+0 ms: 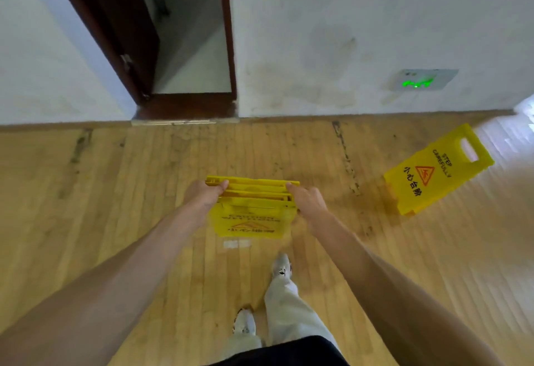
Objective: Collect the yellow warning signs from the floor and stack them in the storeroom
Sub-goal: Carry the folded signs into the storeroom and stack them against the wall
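I hold a stack of folded yellow warning signs (251, 207) in front of me, above the wooden floor. My left hand (202, 195) grips the stack's left end and my right hand (307, 201) grips its right end. The nearest sign's face hangs down with red and black print. Another yellow warning sign (436, 172) stands on the floor to the right, near the wall, with a handle slot at its top and a red triangle on its face.
An open doorway (193, 56) with a dark brown frame and door lies ahead at the left, with a raised threshold (185, 121). A white wall runs to the right and carries a green-lit exit panel (422, 81). My legs and white shoes (281, 266) are below.
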{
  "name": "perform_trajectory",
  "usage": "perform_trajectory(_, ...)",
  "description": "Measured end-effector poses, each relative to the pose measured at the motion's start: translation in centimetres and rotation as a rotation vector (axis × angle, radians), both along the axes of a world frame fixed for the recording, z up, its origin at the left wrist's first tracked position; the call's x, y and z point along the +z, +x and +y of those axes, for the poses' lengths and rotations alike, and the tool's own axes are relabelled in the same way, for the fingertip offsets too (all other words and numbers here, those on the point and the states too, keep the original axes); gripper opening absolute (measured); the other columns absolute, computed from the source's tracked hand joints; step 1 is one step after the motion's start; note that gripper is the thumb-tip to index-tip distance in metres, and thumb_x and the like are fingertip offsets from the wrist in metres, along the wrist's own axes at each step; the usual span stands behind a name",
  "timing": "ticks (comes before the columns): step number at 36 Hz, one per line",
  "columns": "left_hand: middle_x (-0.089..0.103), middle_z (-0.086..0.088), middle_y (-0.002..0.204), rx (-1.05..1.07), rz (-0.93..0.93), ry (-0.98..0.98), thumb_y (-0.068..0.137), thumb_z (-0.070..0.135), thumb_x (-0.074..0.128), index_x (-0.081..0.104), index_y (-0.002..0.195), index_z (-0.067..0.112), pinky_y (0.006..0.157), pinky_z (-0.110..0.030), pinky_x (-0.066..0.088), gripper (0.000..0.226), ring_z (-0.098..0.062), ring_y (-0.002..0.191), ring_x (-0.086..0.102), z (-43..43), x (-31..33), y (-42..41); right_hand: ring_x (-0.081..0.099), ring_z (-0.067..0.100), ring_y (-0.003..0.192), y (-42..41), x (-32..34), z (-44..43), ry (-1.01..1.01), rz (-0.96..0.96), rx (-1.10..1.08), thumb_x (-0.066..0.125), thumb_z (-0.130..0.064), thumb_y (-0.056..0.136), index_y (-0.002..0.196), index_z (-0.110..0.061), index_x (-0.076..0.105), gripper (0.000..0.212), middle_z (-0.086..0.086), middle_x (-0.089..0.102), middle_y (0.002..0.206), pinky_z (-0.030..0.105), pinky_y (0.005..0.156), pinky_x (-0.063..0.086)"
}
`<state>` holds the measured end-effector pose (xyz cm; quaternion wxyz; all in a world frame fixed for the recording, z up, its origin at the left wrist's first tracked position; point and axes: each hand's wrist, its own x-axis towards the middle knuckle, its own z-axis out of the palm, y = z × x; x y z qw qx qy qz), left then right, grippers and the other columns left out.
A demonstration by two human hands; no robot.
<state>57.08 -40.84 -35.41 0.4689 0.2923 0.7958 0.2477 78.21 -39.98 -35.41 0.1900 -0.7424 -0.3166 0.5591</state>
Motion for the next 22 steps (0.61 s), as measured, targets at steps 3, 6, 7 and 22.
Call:
perform_trajectory(3,0.066,-0.015,0.118,0.109,-0.01,-0.015,0.079,0.038,0.073,0.063,0.115,0.002,0.089,-0.034,0.05,0.052,-0.033,0.108,0.064,2.7,-0.5,-3.0,0.058,0.026,0.099,-2.8,0.5,4.4,0.019,-0.026,0.143,0.055,-0.044,0.091,0.114,-0.005,0.06,0.046,0.009,0.063,0.111,0.035,0.084,0.046)
perform_trajectory(6,0.064,-0.02,0.12,0.201,-0.018,-0.006,0.083,0.027,0.072,0.059,0.119,-0.006,0.079,-0.032,0.047,0.05,-0.034,0.109,0.063,6.3,0.7,-4.4,0.063,0.027,0.101,-4.9,0.5,9.4,0.056,-0.077,0.275,0.056,-0.041,0.088,0.113,-0.005,0.065,0.046,0.01,0.068,0.114,0.036,0.086,0.051)
perform_trajectory(7,0.063,-0.021,0.121,0.216,-0.017,-0.001,0.085,0.024,0.07,0.059,0.119,-0.007,0.078,-0.031,0.045,0.047,-0.034,0.111,0.062,7.7,1.0,-4.6,0.064,0.028,0.101,-5.4,0.6,11.0,0.067,-0.082,0.301,0.056,-0.041,0.087,0.112,-0.006,0.067,0.044,0.009,0.068,0.112,0.035,0.085,0.052)
perform_trajectory(22,0.06,-0.019,0.127,0.429,-0.066,0.016,0.087,0.02,0.067,0.053,0.125,-0.003,0.081,-0.034,0.044,0.047,-0.024,0.098,0.06,24.9,3.6,-10.3,0.063,0.027,0.093,-11.8,2.0,29.8,0.148,-0.065,0.554,0.054,-0.032,0.091,0.064,-0.014,0.057,0.032,0.008,0.065,0.09,0.031,0.077,0.043)
